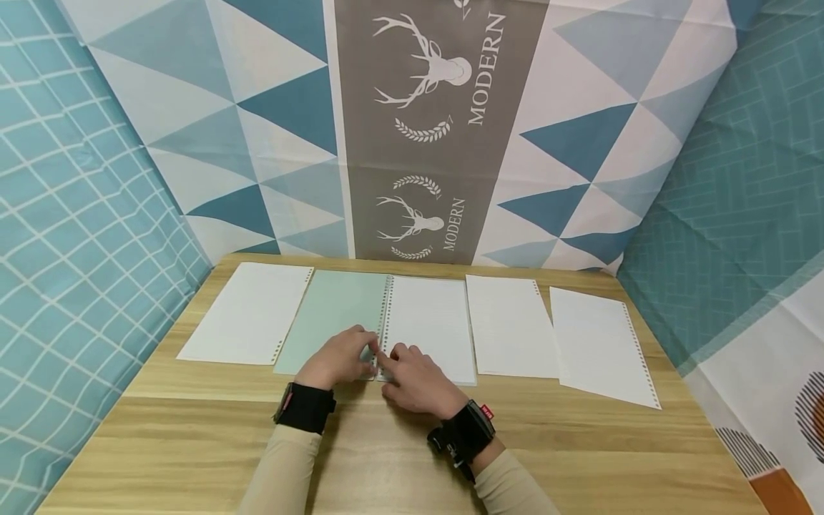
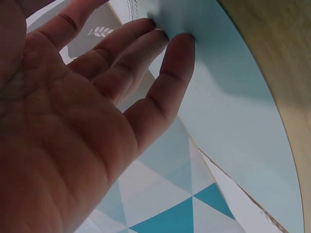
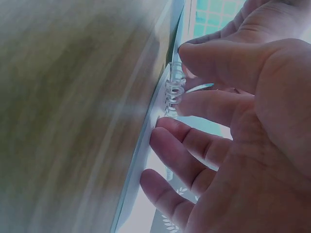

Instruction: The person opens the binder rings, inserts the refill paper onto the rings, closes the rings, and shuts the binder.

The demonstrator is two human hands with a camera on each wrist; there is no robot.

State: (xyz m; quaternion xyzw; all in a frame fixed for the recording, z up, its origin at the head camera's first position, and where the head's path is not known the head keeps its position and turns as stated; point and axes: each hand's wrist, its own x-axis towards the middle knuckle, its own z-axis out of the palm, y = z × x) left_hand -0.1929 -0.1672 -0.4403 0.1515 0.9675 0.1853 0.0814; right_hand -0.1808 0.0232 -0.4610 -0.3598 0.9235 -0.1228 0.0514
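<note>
A loose-leaf notebook lies spread flat, its pale green cover on the left and white sheets on the right. Clear plastic binder rings run along its spine. At the near end of the spine, my left hand pinches the rings with thumb and index finger. Its other fingertips rest on the green cover in the left wrist view. My right hand holds the same rings between thumb and index finger, its remaining fingers over the white sheets. The fingertips partly hide the rings.
One loose punched sheet lies left of the notebook, slightly against the green cover. To the right are two more punched sheets, a nearer one and a farther one. All lie on a wooden table before a patterned cloth backdrop.
</note>
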